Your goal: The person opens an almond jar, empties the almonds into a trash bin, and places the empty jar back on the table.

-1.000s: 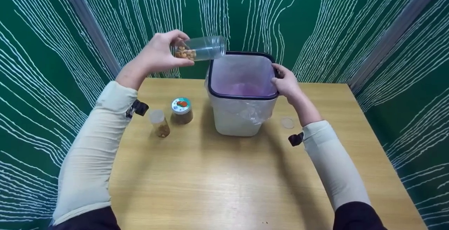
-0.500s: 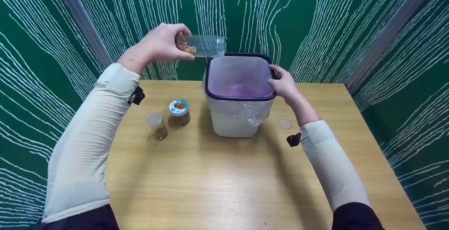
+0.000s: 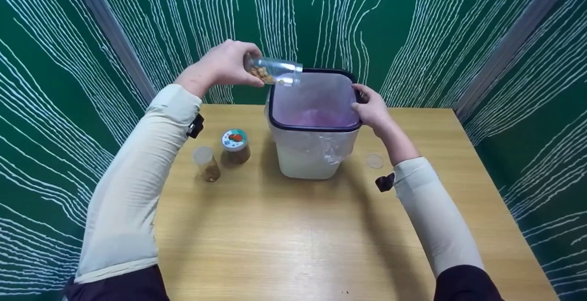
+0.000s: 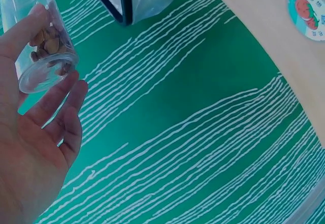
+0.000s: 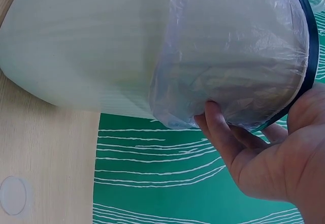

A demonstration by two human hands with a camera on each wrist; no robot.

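Observation:
My left hand grips a clear plastic jar near its base. The jar lies tilted, with its open mouth over the left rim of a white trash can. Small brown nuts sit in its lower half, and a piece or two lie nearer the mouth. In the left wrist view, thumb and fingers wrap the jar's bottom end. My right hand holds the can's black rim at the right side. Its fingers press the clear bag against the outer wall in the right wrist view.
Left of the can stand a jar with a tomato-pattern lid and a slim tube with brown contents. A round clear lid lies on the wooden table to the right. Green walls close in behind.
My left hand has moved right and slightly down, bringing the jar's mouth over the can's rim. The jar tips further downward and some nuts slide toward its mouth. The right hand stays put.

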